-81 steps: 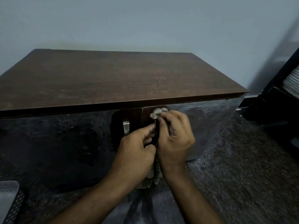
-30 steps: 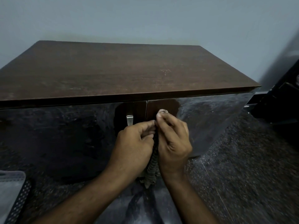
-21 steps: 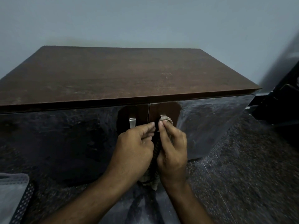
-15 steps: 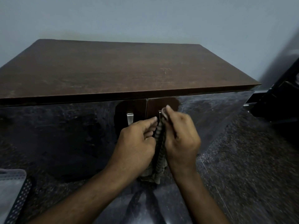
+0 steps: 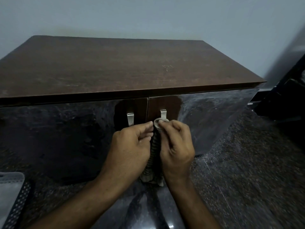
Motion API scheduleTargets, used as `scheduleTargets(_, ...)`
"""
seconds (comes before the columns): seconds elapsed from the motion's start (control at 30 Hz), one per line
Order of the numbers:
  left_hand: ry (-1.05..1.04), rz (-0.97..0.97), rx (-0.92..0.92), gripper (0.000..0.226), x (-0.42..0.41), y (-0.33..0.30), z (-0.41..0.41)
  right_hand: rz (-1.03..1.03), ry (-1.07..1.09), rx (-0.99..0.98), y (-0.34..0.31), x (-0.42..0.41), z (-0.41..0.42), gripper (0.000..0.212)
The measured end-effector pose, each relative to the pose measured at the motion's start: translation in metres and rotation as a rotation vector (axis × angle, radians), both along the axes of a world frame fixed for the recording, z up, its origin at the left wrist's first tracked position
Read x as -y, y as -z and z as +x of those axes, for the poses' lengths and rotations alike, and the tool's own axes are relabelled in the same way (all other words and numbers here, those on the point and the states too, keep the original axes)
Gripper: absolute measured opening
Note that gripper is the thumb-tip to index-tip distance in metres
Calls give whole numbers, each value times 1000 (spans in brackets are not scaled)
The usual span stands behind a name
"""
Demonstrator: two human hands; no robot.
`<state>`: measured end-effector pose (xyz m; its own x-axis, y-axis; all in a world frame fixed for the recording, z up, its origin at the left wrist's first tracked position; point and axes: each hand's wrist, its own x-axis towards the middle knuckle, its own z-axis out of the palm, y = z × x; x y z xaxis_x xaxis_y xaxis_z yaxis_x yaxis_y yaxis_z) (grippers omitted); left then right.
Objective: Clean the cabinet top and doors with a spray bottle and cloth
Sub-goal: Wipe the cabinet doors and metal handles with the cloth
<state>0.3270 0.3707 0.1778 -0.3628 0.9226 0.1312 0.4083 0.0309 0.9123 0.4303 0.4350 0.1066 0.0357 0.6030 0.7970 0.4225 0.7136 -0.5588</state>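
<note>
A low cabinet with a dark brown wooden top (image 5: 115, 63) and two glossy dark doors (image 5: 57, 138) stands against the wall. Each door carries a small metal handle: the left handle (image 5: 130, 119) and the right handle (image 5: 163, 115). A striped grey cloth (image 5: 154, 146) hangs between my hands, wrapped around the lower part of the right handle. My right hand (image 5: 176, 142) pinches the cloth's top end just below that handle. My left hand (image 5: 132, 146) grips the cloth from the left side. No spray bottle is in view.
A perforated grey object (image 5: 11, 192) sits at the lower left on the floor. Dark furniture (image 5: 287, 96) stands to the right of the cabinet. The speckled floor (image 5: 247, 162) spreads out at the right. A pale wall rises behind the cabinet.
Both hands have slid the cloth up and down along the right door handle. They are now lower, so the handle's top shows above the cloth.
</note>
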Motion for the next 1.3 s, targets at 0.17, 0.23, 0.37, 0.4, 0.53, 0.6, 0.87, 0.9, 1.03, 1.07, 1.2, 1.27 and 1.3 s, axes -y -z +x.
scheduleTargets(0.17,-8,-9,11,44,-2,1,-1,-68,59,-95,12,-2,1,15)
scheduleTargets(0.23,-10,-14,15,45,-1,3,-2,-140,89,-142,23,-4,-2,11)
scheduleTargets(0.37,-11,-3,12,45,2,4,-5,-196,91,-224,22,-5,-6,14)
scheduleTargets(0.4,-13,7,9,45,2,4,-6,-189,82,-227,20,-6,-6,14)
scheduleTargets(0.53,-64,59,17,45,3,1,-7,-229,91,-196,27,-7,-5,15)
scheduleTargets(0.6,-97,89,2,45,2,-1,-6,-276,127,-173,34,-4,-11,18)
scheduleTargets(0.87,-173,148,-40,42,5,-4,-10,8,139,164,23,9,-34,16)
scheduleTargets(0.9,-178,159,-51,42,5,-6,-11,61,174,203,15,7,-31,18)
scheduleTargets(1.03,-185,182,-70,42,4,-9,-13,208,225,231,-22,0,-27,21)
scheduleTargets(1.07,-182,185,-64,41,3,-9,-13,213,213,219,-23,-3,-25,20)
scheduleTargets(1.2,-181,187,-37,40,4,-9,-11,170,213,290,10,-4,-18,19)
scheduleTargets(1.27,-188,176,-29,38,4,-9,-12,158,209,355,21,-1,-16,22)
scheduleTargets(1.3,-192,170,-21,38,4,-9,-12,157,198,362,19,-1,-15,21)
